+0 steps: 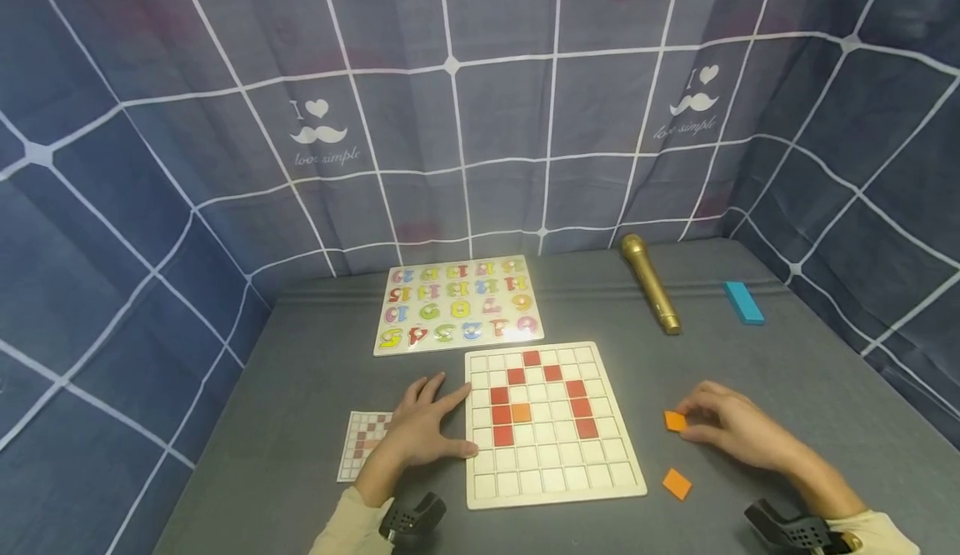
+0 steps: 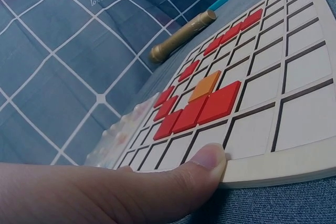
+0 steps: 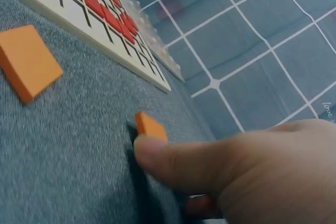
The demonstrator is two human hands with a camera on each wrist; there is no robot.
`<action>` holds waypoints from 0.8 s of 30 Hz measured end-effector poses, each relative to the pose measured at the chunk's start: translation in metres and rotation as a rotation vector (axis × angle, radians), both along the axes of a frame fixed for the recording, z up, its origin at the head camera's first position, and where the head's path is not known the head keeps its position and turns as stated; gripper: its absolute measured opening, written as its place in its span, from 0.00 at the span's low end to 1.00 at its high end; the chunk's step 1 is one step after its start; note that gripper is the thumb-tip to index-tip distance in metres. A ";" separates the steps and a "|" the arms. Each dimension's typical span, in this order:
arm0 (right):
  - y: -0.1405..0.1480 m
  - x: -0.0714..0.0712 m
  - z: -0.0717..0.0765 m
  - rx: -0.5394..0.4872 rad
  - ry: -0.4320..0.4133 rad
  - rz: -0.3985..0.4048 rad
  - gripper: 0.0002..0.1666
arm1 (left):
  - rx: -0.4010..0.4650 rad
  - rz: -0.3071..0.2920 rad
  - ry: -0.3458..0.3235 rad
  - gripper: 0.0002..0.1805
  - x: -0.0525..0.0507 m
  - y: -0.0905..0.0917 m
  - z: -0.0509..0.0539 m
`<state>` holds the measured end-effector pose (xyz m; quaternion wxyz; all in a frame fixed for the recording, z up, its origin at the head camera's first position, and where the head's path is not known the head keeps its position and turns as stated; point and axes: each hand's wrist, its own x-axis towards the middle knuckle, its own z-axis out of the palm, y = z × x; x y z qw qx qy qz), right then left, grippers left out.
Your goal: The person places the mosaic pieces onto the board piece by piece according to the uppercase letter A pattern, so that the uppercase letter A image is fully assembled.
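A pale wooden grid board point(image 1: 555, 480) holds several red square tiles point(image 1: 502, 415) and one orange tile point(image 1: 521, 412). At the board's left edge my left hand point(image 1: 422, 428) rests with fingers spread; in the left wrist view its thumb point(image 2: 202, 166) touches the rim. My right hand point(image 1: 738, 428), to the right of the board, pinches an orange square tile point(image 1: 674, 421) between thumb and fingers. The right wrist view shows this tile point(image 3: 151, 127) tilted, with a shadow below it. Another orange square tile point(image 1: 677, 484) lies flat on the cloth nearer to me.
A small printed pattern card point(image 1: 362, 447) lies partly under my left hand. Behind the grid board is a number puzzle board point(image 1: 459, 303). A gold microphone point(image 1: 651, 285) and a blue block point(image 1: 744, 302) lie at the back right. Grid-patterned curtains point(image 1: 495, 122) enclose the grey surface.
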<state>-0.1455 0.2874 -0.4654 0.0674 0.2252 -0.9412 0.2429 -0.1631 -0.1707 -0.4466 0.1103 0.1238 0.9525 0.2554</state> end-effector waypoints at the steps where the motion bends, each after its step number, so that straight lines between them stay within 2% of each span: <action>1: -0.001 0.000 0.001 0.001 0.008 -0.012 0.12 | -0.001 -0.002 -0.003 0.51 0.000 0.000 0.000; 9: -0.018 -0.006 0.005 -0.027 0.107 -0.030 0.16 | 0.002 0.000 0.005 0.51 -0.001 0.001 0.003; 14: -0.030 -0.013 0.007 -0.037 0.147 0.012 0.18 | 0.003 0.006 0.004 0.51 0.000 0.002 0.002; 24: -0.051 -0.023 0.010 -0.060 0.172 0.086 0.18 | 0.010 0.014 -0.004 0.51 0.000 0.001 -0.001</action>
